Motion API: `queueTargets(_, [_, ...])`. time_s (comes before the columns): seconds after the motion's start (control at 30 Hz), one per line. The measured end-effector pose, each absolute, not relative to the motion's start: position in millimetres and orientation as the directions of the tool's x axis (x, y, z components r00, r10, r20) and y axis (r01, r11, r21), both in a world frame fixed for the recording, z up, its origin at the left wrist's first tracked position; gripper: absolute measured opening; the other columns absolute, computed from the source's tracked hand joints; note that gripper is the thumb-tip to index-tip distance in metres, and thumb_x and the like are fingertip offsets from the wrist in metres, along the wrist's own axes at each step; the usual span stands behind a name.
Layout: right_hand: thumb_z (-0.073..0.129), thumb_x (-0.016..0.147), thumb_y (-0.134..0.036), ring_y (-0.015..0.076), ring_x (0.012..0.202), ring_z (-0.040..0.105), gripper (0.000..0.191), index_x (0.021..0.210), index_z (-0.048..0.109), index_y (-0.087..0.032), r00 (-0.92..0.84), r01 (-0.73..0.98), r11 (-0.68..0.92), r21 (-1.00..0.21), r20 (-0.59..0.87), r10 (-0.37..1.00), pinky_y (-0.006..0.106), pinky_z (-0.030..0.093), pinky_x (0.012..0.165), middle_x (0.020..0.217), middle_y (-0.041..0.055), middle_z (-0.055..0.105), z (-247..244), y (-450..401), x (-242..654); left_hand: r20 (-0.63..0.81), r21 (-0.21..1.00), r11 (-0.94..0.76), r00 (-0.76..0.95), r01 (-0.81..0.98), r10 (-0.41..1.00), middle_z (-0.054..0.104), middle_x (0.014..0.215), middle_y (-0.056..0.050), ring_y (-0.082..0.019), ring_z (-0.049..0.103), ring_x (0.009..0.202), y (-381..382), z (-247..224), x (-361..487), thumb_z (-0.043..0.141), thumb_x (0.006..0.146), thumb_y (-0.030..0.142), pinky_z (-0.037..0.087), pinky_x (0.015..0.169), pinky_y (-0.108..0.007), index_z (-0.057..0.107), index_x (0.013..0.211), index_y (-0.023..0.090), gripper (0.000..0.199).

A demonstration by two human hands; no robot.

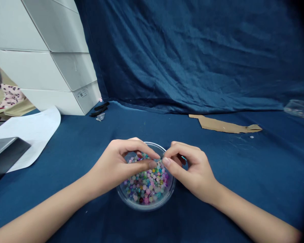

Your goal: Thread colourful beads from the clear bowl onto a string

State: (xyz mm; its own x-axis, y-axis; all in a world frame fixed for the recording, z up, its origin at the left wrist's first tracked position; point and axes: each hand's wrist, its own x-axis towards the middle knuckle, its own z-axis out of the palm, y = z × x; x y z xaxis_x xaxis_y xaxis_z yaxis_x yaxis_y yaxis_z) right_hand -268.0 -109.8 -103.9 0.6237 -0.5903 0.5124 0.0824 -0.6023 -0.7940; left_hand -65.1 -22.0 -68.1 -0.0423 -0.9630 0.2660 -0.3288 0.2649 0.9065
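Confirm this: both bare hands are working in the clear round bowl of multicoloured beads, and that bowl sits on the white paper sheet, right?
No: the clear round bowl of multicoloured beads sits on the dark blue cloth, not the white paper sheet, as the head view shows.

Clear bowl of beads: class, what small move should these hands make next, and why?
Probably pinch one bead and lift it out with the left hand, because its fingers and the right hand curve over the clear bowl, with fingertips at the heaped round multicoloured beads.
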Motion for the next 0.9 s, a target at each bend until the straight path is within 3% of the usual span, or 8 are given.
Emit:
queueTargets(0.3, [0.065,0.097,-0.028,0.0129,0.057,0.04,0.017,0.082,0.067,-0.021,0.661,0.045,-0.571,-0.82,0.453,-0.598,0.029,0.032,0.056,0.063,-0.0046,0.046,-104.0,-110.0,-267.4,0.279,0.895,0.279,-0.05,-0.349,-0.959,0.076,0.085,-0.004,-0.019,0.069,0.084,-22.6,-69.3,-65.1,0.085,0.083,0.023,0.055,0.077,-0.027,0.085,0.092,0.023,0.009])
queueTargets(0.4, [0.066,0.094,-0.025,0.0131,0.06,0.041,0.004,0.093,0.069,-0.022,0.697,0.01,-0.567,-0.823,0.413,-0.587,0.029,0.033,0.058,0.065,-0.0055,0.042,-104.2,-110.7,-268.9,0.272,0.916,0.271,-0.039,-0.296,-0.962,0.076,0.088,-0.003,-0.017,0.069,0.083,-22.5,-70.2,-64.4,0.086,0.083,0.022,0.055,0.075,-0.024,0.083,0.098,0.024,0.015])
queueTargets(0.5, [0.073,0.086,-0.02,0.0133,0.062,0.043,0.019,0.104,0.071,-0.023,0.725,-0.03,-0.608,-0.793,0.401,-0.56,0.029,0.034,0.06,0.068,-0.0059,0.042,-104.1,-110.5,-269.2,0.259,0.938,0.26,-0.034,-0.229,-0.965,0.076,0.088,-0.001,-0.015,0.069,0.082,-22.4,-71.0,-63.4,0.087,0.082,0.022,0.056,0.073,-0.021,0.081,0.101,0.023,0.02])
queueTargets(0.67, [0.072,0.087,-0.016,0.0128,0.062,0.043,0.005,0.086,0.071,-0.021,0.717,-0.047,-0.654,-0.755,0.43,-0.548,0.03,0.032,0.06,0.068,-0.0053,0.043,-104.3,-111.4,-267.6,0.258,0.945,0.258,-0.027,-0.201,-0.966,0.074,0.09,-0.002,-0.014,0.069,0.082,-22.3,-72.0,-61.3,0.084,0.085,0.019,0.057,0.072,-0.021,0.077,0.104,0.02,0.02])
queueTargets(0.8, [0.067,0.093,-0.018,0.0134,0.065,0.045,0.012,0.081,0.067,-0.021,0.606,-0.055,-0.616,-0.786,0.464,-0.646,0.03,0.034,0.06,0.072,-0.0038,0.048,-104.7,-115.7,-267.8,0.246,0.954,0.245,-0.013,-0.174,-0.969,0.074,0.086,-0.002,-0.013,0.068,0.079,-21.1,-71.2,-61.0,0.084,0.085,0.015,0.056,0.072,-0.021,0.074,0.104,0.019,0.021])
queueTargets(0.9, [0.067,0.093,-0.019,0.0151,0.075,0.053,0.013,0.08,0.066,-0.021,0.483,-0.04,-0.605,-0.796,0.514,-0.708,0.03,0.037,0.062,0.086,-0.0003,0.059,-104.8,-119.6,-268.2,0.231,0.955,0.229,-0.008,-0.188,-0.973,0.075,0.088,-0.001,-0.012,0.068,0.079,-20.4,-69.8,-60.9,0.084,0.084,0.013,0.055,0.072,-0.02,0.074,0.102,0.02,0.021])
